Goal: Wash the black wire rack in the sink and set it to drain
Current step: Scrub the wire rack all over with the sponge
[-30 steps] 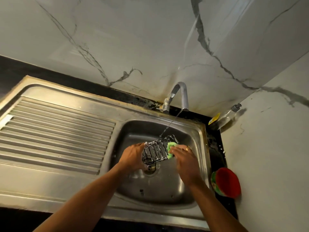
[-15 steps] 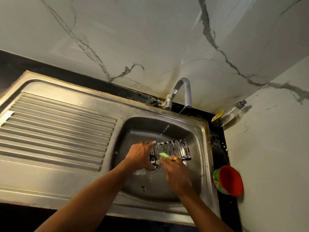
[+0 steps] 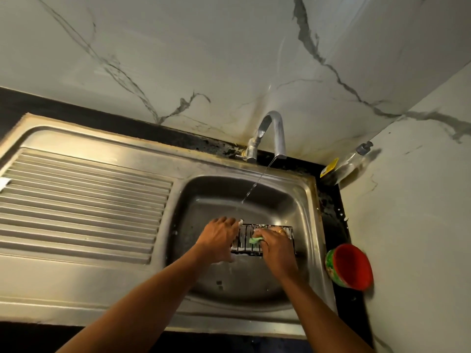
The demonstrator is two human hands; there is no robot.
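The black wire rack (image 3: 246, 241), soapy in places, lies low in the steel sink basin (image 3: 300, 215). My left hand (image 3: 219, 238) grips its left end. My right hand (image 3: 276, 247) covers the rack's right half and presses a green sponge (image 3: 255, 240) onto the wires. A thin stream of water (image 3: 254, 186) runs from the curved tap (image 3: 270, 133) and lands in the basin just behind the rack. The drain hole is hidden under my hands.
A ribbed steel draining board (image 3: 81, 207) stretches left of the basin. On the black counter to the right stand a red bowl (image 3: 353, 266) and, in the corner, a clear soap bottle (image 3: 349, 161). Marble walls close the back and right.
The rack has been lowered and levelled in the basin. My right hand with the sponge has slid to the right over the wires. My left hand keeps its grip on the left end.
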